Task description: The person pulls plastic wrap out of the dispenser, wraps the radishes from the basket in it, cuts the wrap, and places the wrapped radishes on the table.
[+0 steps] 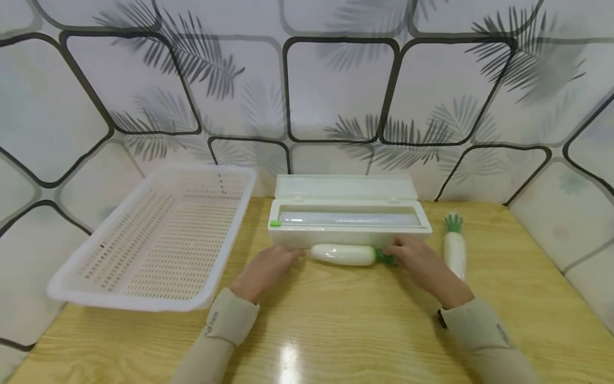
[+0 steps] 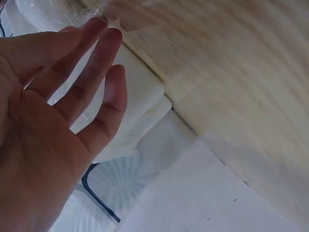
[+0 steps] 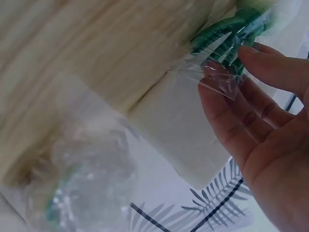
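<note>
A white radish [image 1: 342, 255] with green leaves lies on the table in shiny cling film, close to the front of a white cling film dispenser [image 1: 350, 238]. At its root end, my left hand [image 1: 271, 269] pinches the film; in the left wrist view, crinkled cling film [image 2: 72, 12] shows at the thumb and forefinger of this hand [image 2: 63, 106], other fingers loosely bent. By the green leaves [image 3: 224, 41], my right hand [image 1: 422, 265] pinches the gathered film between thumb and fingers. The dispenser's lid [image 1: 345, 187] is raised, with a film roll [image 1: 350, 218] inside.
At the left stands a large white plastic basket [image 1: 218, 261] with slotted walls. A second white radish [image 1: 454, 253] lies on the wooden table [image 1: 360, 330] right of my right hand, partly behind it. Behind everything rises a patterned wall [image 1: 340, 90].
</note>
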Demonstrator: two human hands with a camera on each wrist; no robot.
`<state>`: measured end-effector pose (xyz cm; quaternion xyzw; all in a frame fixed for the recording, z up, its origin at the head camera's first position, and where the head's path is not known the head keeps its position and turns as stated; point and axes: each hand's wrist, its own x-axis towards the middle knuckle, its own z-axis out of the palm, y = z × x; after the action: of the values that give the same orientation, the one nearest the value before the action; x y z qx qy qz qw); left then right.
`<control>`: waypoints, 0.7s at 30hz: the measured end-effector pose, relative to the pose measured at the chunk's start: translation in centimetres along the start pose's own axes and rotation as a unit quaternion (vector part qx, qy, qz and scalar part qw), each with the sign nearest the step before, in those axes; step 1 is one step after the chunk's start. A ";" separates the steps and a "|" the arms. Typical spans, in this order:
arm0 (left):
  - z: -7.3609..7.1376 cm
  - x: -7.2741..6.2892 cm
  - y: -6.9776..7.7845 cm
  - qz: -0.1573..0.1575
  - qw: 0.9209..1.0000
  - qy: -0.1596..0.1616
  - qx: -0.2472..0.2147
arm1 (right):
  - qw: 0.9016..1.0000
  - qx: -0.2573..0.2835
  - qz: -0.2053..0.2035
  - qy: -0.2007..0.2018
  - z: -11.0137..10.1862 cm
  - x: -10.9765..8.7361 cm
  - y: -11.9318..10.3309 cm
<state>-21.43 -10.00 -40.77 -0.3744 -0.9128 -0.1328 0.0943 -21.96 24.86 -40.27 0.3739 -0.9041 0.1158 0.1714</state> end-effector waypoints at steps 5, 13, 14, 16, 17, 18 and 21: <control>-0.1 -0.1 0.1 0.002 1.000 -0.011 0.025 | 0.999 0.017 0.028 -0.028 -0.7 -0.2 -0.5; -0.6 -0.5 0.2 -0.027 0.998 -0.040 0.029 | 0.996 0.015 0.044 -0.075 -1.6 -0.3 -1.2; -0.7 -0.5 0.2 -0.035 0.998 -0.042 0.024 | 0.996 0.014 0.044 -0.077 -1.7 -0.3 -1.3; -1.0 -0.5 0.3 -0.057 0.998 -0.039 0.012 | 0.996 0.012 0.048 -0.080 -1.9 -0.5 -1.5; -1.2 -0.5 0.3 -0.073 0.997 -0.031 0.003 | 0.996 0.010 0.049 -0.079 -1.9 -0.5 -1.6; -1.4 -0.5 0.3 -0.087 0.996 -0.018 -0.004 | 0.996 0.007 0.050 -0.078 -2.0 -0.5 -1.6; -2.1 -0.7 0.3 -0.132 0.990 0.033 -0.029 | 0.997 -0.006 0.044 -0.069 -2.4 -0.3 -1.8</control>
<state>-20.54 -10.91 -38.87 -0.2482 -0.9465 -0.1831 0.0945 -19.89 24.60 -38.08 0.3396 -0.9302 0.0918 0.1050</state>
